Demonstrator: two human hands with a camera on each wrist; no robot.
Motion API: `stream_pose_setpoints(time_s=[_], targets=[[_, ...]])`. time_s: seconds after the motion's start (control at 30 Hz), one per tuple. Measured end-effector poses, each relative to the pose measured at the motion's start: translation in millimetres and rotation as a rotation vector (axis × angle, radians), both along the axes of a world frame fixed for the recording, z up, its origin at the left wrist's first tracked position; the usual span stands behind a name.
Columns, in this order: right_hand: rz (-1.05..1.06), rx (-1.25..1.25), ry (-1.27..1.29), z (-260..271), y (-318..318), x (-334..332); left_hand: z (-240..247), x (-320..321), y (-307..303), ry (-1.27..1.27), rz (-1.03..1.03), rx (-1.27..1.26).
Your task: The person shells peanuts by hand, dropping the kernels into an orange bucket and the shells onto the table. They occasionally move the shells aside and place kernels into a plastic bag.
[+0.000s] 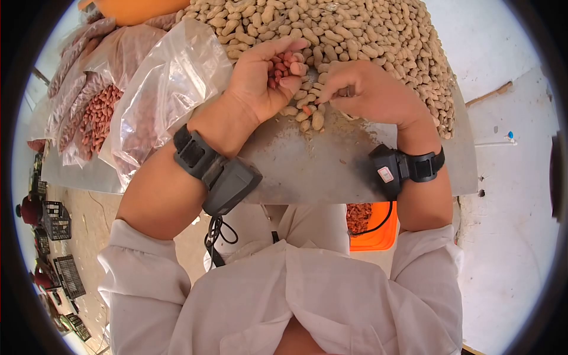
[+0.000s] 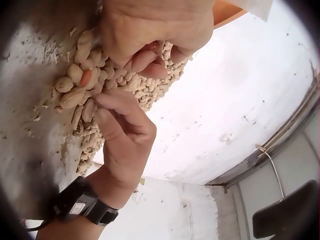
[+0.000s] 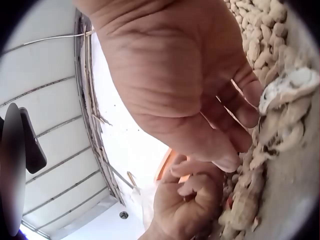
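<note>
My left hand [image 1: 257,80] is turned palm up with its fingers curled round several red shelled peanuts [image 1: 278,68]. Over the near edge of a heap of unshelled peanuts [image 1: 378,35], my right hand [image 1: 376,92] reaches down from the right. Its fingertips are at the loose peanuts [image 2: 75,95], and the right wrist view shows thumb and fingers apart, with nothing visible between them. Beside those fingertips lies a split shell with a white inside [image 3: 290,89]. One red kernel [image 2: 86,78] rests among the loose peanuts, between the two hands.
Clear plastic bags of shelled peanuts [image 1: 100,118] stand left of my left arm, with an orange container [image 1: 139,9] behind. The grey metal table [image 1: 307,171] curves towards my lap. Below it sits an orange tub [image 1: 378,236] of reddish skins. Black crates [image 1: 70,277] stand on the floor.
</note>
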State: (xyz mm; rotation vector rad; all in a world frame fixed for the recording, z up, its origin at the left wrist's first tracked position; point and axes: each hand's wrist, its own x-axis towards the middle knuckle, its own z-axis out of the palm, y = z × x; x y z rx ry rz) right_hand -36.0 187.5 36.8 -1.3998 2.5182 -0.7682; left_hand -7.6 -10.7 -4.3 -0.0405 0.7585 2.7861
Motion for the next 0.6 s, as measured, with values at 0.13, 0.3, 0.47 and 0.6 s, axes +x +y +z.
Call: stream_pose_setpoints(time_s=[0.13,0.3,0.47,0.6], targets=[[0.052,0.002,0.133,-14,-5,-4,-3,-2,-3,0.06,-0.012,-0.026],[0.008,-0.041,0.1,-3,-14,8,-4,-3,-4,0.096,-0.002,-0.054],[0.096,0.013,0.097,-11,-24,12,-3,-3,-3,0.082,0.026,-0.066],[0.075,0.002,0.147,-18,-25,9,-2,-2,-2,0.086,0.034,-0.079]])
